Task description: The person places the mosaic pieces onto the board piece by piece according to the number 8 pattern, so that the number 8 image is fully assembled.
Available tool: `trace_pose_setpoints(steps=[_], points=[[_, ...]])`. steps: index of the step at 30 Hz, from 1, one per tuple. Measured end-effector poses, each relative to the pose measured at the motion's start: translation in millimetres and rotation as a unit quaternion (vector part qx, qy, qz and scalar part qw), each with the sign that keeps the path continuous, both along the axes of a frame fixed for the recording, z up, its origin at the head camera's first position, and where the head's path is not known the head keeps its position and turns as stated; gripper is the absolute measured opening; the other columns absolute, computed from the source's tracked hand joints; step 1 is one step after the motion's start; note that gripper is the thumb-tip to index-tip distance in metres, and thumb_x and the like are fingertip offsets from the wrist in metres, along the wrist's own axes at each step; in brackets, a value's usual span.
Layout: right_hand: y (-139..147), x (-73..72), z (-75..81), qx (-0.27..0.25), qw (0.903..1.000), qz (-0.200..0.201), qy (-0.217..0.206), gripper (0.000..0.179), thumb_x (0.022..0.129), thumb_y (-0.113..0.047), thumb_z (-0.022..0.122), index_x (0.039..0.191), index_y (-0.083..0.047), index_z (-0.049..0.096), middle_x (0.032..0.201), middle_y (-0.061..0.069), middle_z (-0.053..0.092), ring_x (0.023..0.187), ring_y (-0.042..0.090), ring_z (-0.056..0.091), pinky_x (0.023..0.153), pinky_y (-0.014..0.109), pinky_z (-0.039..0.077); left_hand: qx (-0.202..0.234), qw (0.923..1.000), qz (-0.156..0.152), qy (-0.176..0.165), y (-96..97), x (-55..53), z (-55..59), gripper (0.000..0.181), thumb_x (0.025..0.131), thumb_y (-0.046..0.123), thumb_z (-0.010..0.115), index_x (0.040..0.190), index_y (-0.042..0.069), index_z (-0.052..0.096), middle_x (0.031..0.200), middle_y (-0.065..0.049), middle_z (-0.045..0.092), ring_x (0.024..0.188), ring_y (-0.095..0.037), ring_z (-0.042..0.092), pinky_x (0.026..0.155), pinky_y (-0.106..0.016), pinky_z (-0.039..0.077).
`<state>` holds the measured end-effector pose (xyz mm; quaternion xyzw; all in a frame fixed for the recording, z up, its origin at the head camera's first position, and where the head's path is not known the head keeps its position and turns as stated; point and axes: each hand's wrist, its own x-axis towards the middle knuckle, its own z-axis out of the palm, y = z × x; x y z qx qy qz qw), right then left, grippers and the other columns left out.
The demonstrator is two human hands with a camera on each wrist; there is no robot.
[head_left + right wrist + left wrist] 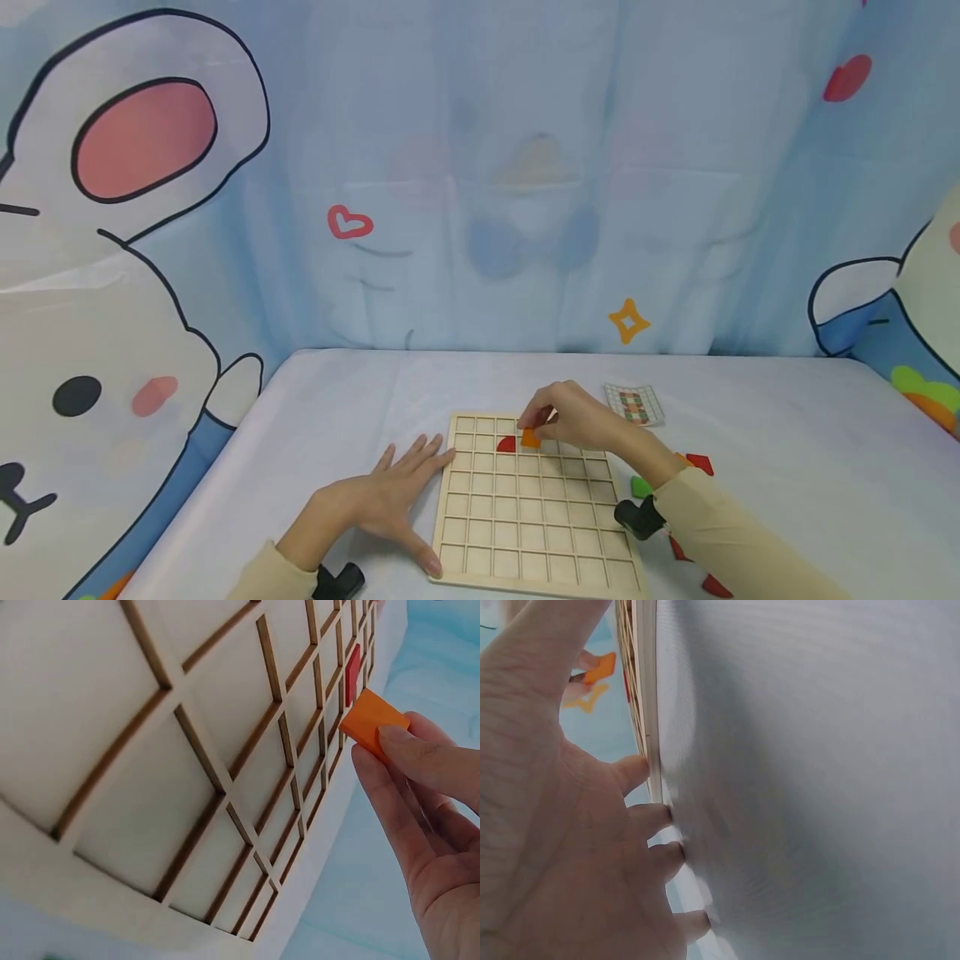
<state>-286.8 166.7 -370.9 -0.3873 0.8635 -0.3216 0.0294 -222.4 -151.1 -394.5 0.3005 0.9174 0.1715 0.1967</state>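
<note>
A wooden grid board (532, 508) with square cells lies on the white-covered table. One red piece (507, 444) with a rounded edge sits in a cell of its far part. Just right of that piece, my right hand (573, 417) pinches an orange square tile (531, 438) between thumb and fingers; in the right wrist view the tile (373, 724) is tilted, held at the board's far side. My left hand (386, 500) is spread along the board's left edge, thumb and a fingertip against the frame. In the left wrist view its fingers (656, 859) look straight.
A small card with a coloured grid pattern (634, 405) lies behind the board to the right. Loose red (701, 463) and green (641, 487) pieces lie right of the board, partly hidden by the right arm. A printed curtain (480, 167) hangs behind the table.
</note>
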Motion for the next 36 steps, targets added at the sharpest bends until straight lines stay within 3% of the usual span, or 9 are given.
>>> trace_pose_setpoints(steps=[12,26,36], points=[[-1,-2.2,-10.1,-0.005,0.9996,-0.018,-0.022,0.017,0.089,0.012,0.075,0.099,0.001,0.080,0.097,0.007,0.077,0.084,0.014,0.071,0.076,0.025,0.061,0.000,1.0000,-0.002,0.005,2.0,-0.1,-1.0,0.133,0.069,0.056,0.095,0.169,0.016,0.016,0.176,-0.014,0.004,0.162,-0.034,-0.002,0.125,-0.065,-0.002],[-13,-2.8,-4.2,0.020,0.9982,-0.040,-0.041,0.015,0.084,0.014,0.078,0.092,0.001,0.082,0.092,0.007,0.078,0.079,0.012,0.072,0.070,0.024,0.060,0.009,1.0000,0.003,-0.002,0.5,0.0,-2.6,0.133,0.070,0.054,0.096,0.169,0.016,0.016,0.176,-0.015,0.004,0.161,-0.035,-0.003,0.125,-0.065,-0.003],[-17,-1.8,-4.8,0.035,0.9980,-0.048,-0.023,0.015,0.083,0.015,0.078,0.092,0.004,0.082,0.088,0.007,0.076,0.076,0.010,0.071,0.068,0.021,0.059,0.003,1.0000,0.005,-0.002,0.7,-0.9,-3.4,0.132,0.070,0.054,0.095,0.169,0.017,0.015,0.176,-0.014,0.003,0.162,-0.034,-0.003,0.125,-0.064,-0.003]])
